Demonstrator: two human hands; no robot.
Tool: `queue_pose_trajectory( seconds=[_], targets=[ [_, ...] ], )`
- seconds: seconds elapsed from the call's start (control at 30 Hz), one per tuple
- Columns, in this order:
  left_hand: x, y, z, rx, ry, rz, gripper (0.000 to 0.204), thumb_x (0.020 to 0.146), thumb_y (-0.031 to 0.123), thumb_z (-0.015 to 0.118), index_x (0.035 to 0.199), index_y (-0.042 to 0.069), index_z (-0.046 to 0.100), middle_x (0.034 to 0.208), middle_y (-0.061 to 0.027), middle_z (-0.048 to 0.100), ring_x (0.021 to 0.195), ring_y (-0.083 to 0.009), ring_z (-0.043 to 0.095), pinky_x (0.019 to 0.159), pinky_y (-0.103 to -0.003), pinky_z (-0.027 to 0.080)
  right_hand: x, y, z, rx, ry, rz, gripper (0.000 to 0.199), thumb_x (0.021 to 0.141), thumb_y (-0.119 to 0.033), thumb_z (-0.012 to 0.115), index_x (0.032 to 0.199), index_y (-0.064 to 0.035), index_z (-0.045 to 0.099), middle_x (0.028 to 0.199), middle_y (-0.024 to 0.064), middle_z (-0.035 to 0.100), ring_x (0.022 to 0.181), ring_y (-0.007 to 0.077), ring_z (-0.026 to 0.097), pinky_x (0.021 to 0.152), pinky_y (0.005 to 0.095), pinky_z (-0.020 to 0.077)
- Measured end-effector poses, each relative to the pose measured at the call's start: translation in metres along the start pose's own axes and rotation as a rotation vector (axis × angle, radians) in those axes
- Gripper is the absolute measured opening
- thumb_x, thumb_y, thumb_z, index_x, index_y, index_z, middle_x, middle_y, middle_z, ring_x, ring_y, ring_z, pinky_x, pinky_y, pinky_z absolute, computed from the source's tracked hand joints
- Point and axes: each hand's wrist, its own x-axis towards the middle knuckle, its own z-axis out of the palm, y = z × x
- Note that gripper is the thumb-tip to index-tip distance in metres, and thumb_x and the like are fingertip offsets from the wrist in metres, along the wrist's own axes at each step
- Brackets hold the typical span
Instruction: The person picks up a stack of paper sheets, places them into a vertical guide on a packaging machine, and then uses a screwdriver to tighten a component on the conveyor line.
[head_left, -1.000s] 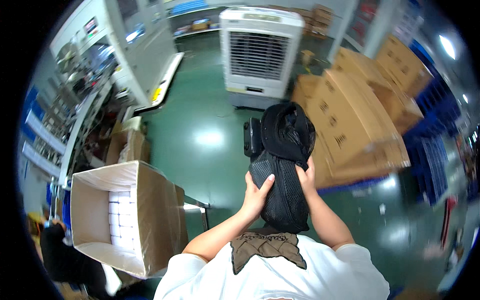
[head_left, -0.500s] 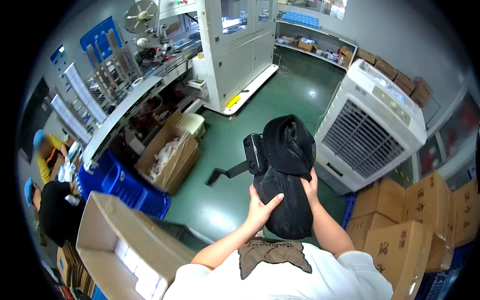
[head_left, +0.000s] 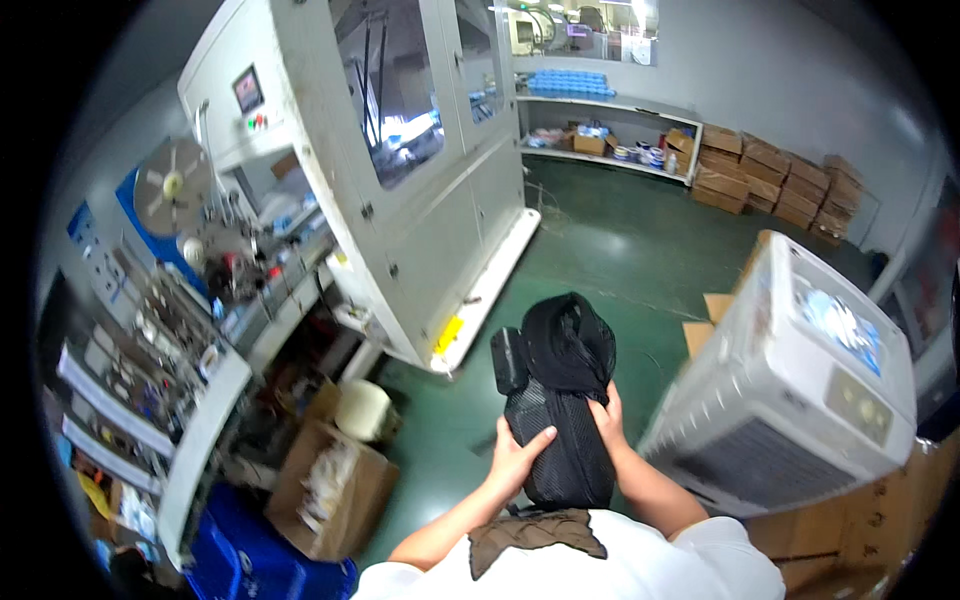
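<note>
In front of my chest I hold a black mesh bag (head_left: 565, 450) between both hands. My left hand (head_left: 513, 460) grips its left side, thumb lying over the front. My right hand (head_left: 609, 420) is pressed round its right side, with the fingers partly hidden behind it. On the bag's far end sits a rounded black mesh piece (head_left: 572, 345), shaped like a cap. A small black box-shaped device (head_left: 508, 360) adjoins it on the left; I cannot tell how it is fixed.
A white machine cabinet (head_left: 420, 240) stands ahead left, near a workbench (head_left: 215, 420). At the right is a grey-white air cooler (head_left: 800, 390). Lower left are an open carton (head_left: 340, 490) and a blue crate (head_left: 265, 555). Cardboard stacks (head_left: 765, 175) and a shelf (head_left: 620, 100) line the back.
My view has moved forward and turned, so the cabinet and cooler look nearer. Both hands still hold the bag. The device's bent black arm, plain before, is no longer clearly visible.
</note>
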Motion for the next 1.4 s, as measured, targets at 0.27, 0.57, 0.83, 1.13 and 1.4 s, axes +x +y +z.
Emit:
queue_pose_trajectory(
  seconds=[0.27,0.57,0.83,1.13,1.4],
  targets=[
    [0.258,0.031,-0.003,-0.162,0.051,-0.206,0.062,0.077,0.019,0.069,0.121,-0.002,0.032,0.11,-0.0177,0.05,0.097,-0.0247,0.054,0.08,-0.035,0.049,0.249,0.064,0.055,-0.033,-0.022,0.062,0.041,0.074,0.001,0.052,0.115,0.0026,0.046,0.109,0.0117,0.055,0.102,0.0189,0.051,0.092,0.0296,0.0373],
    [0.592,0.029,0.091,-0.114,-0.326,-0.354,0.069,0.077,0.026,0.069,0.125,-0.002,0.029,0.115,-0.0173,0.046,0.102,-0.0241,0.051,0.083,-0.034,0.046,0.525,0.153,-0.018,-0.207,0.326,0.11,0.031,0.075,-0.005,0.055,0.106,0.0012,0.051,0.101,0.01,0.058,0.093,0.0182,0.053,0.085,0.0289,0.0406],
    [0.856,0.005,0.239,0.042,-0.469,-0.416,0.087,0.071,0.03,0.075,0.123,0.001,0.011,0.114,-0.0226,0.036,0.102,-0.0271,0.048,0.083,-0.037,0.046,0.758,0.202,-0.137,-0.158,0.608,0.043,0.031,0.077,-0.007,0.055,0.107,0.0007,0.051,0.1,0.0088,0.058,0.089,0.0178,0.054,0.084,0.0287,0.0412],
    [1.127,0.006,0.357,0.096,-0.49,-0.245,0.077,0.071,0.026,0.075,0.116,0.001,0.018,0.112,-0.0155,0.039,0.105,-0.021,0.042,0.088,-0.031,0.041,1.076,0.285,-0.225,-0.197,0.509,0.07,0.036,0.077,-0.012,0.06,0.109,0.0018,0.051,0.104,0.0124,0.058,0.094,0.02,0.054,0.083,0.0294,0.0422],
    [1.374,-0.035,0.472,0.041,-0.472,-0.122,0.086,0.07,0.03,0.076,0.122,0.001,0.014,0.12,-0.0203,0.035,0.113,-0.0244,0.039,0.092,-0.033,0.038,1.338,0.335,-0.3,-0.265,0.449,0.049,0.04,0.076,-0.007,0.058,0.114,0.0008,0.049,0.108,0.0102,0.058,0.097,0.0187,0.054,0.087,0.0289,0.0405]
  ],
)
